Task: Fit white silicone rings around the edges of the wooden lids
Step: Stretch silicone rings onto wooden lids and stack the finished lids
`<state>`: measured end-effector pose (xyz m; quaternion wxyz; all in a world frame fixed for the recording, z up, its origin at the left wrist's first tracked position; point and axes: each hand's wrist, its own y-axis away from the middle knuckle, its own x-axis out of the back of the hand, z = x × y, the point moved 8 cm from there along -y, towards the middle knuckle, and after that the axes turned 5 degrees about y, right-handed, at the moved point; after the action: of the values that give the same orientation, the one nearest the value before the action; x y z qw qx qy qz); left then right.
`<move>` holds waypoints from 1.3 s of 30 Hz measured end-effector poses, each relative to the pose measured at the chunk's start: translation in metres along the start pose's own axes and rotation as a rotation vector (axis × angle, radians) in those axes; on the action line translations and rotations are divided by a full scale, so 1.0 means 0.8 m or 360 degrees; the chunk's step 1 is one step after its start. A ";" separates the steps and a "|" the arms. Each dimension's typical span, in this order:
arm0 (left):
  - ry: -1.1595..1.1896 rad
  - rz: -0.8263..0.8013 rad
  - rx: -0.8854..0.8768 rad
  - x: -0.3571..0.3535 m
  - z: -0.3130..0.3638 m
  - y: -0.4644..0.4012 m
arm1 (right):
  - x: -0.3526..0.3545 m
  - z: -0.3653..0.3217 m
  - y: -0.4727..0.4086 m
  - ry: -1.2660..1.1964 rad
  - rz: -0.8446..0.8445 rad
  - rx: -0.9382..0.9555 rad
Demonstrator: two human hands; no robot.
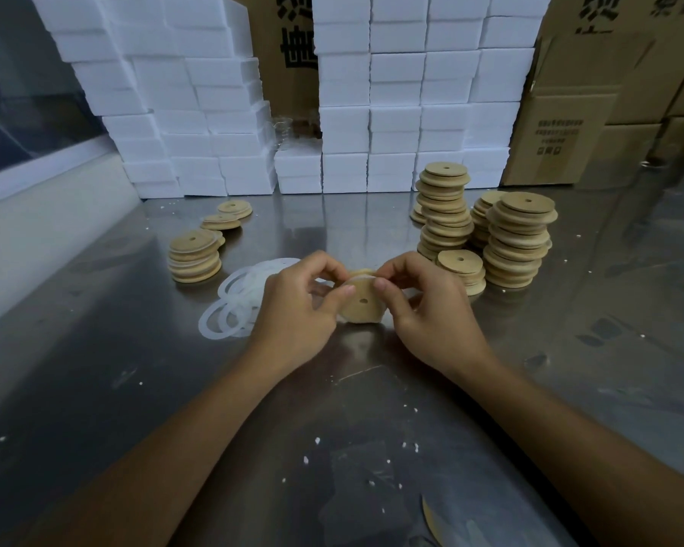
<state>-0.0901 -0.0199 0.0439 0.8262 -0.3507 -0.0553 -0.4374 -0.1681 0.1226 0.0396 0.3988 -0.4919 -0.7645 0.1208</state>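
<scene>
A round wooden lid [362, 304] with a small centre hole is held on edge above the steel table, its face toward me. My left hand [299, 305] grips its left side and my right hand [431, 309] grips its right side, thumbs on the face. A white silicone ring [362, 275] shows along the lid's top edge between my fingertips. Loose white rings [234, 305] lie in a heap left of my left hand. Tall stacks of wooden lids [516, 242] stand to the right; a short stack [194, 256] stands to the left.
The steel table [332, 428] is dotted with white crumbs. White foam blocks [395, 112] are piled along the back, cardboard boxes [569, 124] at the back right. Two more small lid piles [226, 217] sit at the back left.
</scene>
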 end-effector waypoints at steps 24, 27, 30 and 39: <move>0.0341 0.0045 0.0388 0.004 -0.032 -0.001 | -0.010 0.033 0.002 -0.0626 -0.0144 -0.0594; 0.0372 0.0050 0.0408 0.005 -0.034 -0.001 | -0.013 0.032 0.002 -0.0699 -0.0196 -0.0620; 0.0328 0.0033 0.0316 0.002 -0.026 -0.001 | -0.006 0.028 0.000 -0.0475 -0.0122 -0.0474; 0.0241 0.0003 0.0218 -0.001 -0.017 0.000 | 0.004 -0.002 0.002 0.0092 0.0020 -0.0003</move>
<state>-0.0934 -0.0279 0.0337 0.8504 -0.2595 -0.0221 -0.4571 -0.1668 0.1254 0.0411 0.4197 -0.5003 -0.7496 0.1083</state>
